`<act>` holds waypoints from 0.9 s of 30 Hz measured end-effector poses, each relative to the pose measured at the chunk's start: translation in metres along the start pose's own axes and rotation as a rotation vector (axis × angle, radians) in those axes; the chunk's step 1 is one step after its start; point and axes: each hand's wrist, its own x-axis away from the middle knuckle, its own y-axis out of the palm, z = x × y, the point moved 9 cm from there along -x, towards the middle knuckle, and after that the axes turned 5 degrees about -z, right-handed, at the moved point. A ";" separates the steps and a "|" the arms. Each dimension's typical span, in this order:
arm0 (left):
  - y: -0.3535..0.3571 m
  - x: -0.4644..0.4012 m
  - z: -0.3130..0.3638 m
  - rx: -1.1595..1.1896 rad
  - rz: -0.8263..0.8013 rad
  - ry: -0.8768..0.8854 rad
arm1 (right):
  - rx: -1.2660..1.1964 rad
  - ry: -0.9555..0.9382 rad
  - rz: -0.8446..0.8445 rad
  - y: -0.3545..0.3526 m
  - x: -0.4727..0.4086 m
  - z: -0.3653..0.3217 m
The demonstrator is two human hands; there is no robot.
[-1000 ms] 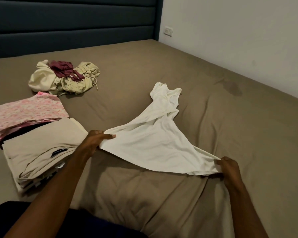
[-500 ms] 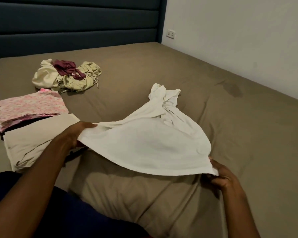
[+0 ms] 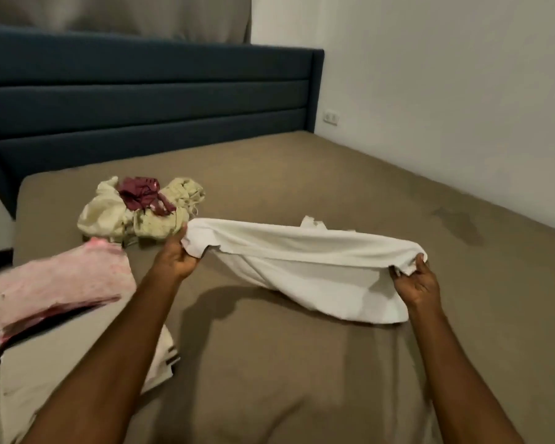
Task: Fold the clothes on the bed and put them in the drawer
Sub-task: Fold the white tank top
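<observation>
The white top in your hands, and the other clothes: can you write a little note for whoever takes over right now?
Left hand: grips one end of the white top.
Right hand: grips the other end; the top is stretched between them, its lower part sagging onto the bed.
Done: a folded stack, pink garment over a beige one, lies at the left.
Left: fold the white top, then the crumpled cream and maroon pile near the headboard, then carry everything to the drawer, which is not in view.
</observation>
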 end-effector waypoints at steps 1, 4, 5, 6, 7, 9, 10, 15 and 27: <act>0.018 -0.016 0.016 0.031 0.006 0.056 | 0.016 -0.059 0.049 0.036 -0.022 -0.018; 0.084 -0.048 0.069 0.086 -0.013 0.178 | -0.064 -0.238 -0.122 0.158 -0.064 -0.081; 0.113 -0.056 0.096 0.094 -0.042 0.233 | -0.076 -0.279 -0.213 0.203 -0.068 -0.104; 0.138 -0.058 0.119 0.111 -0.051 0.277 | -0.100 -0.342 -0.251 0.235 -0.071 -0.126; 0.159 -0.059 0.140 0.118 -0.071 0.329 | -0.135 -0.391 -0.285 0.261 -0.074 -0.147; 0.207 -0.050 0.177 0.110 -0.165 0.385 | -0.217 -0.439 -0.333 0.301 -0.071 -0.185; 0.233 -0.040 0.196 0.111 -0.232 0.412 | -0.261 -0.452 -0.369 0.321 -0.066 -0.206; 0.269 0.032 0.225 0.093 -0.364 0.492 | -0.382 -0.483 -0.514 0.338 -0.020 -0.247; 0.009 0.189 0.012 -0.202 0.077 0.064 | -0.270 -0.192 -0.279 0.039 0.120 -0.115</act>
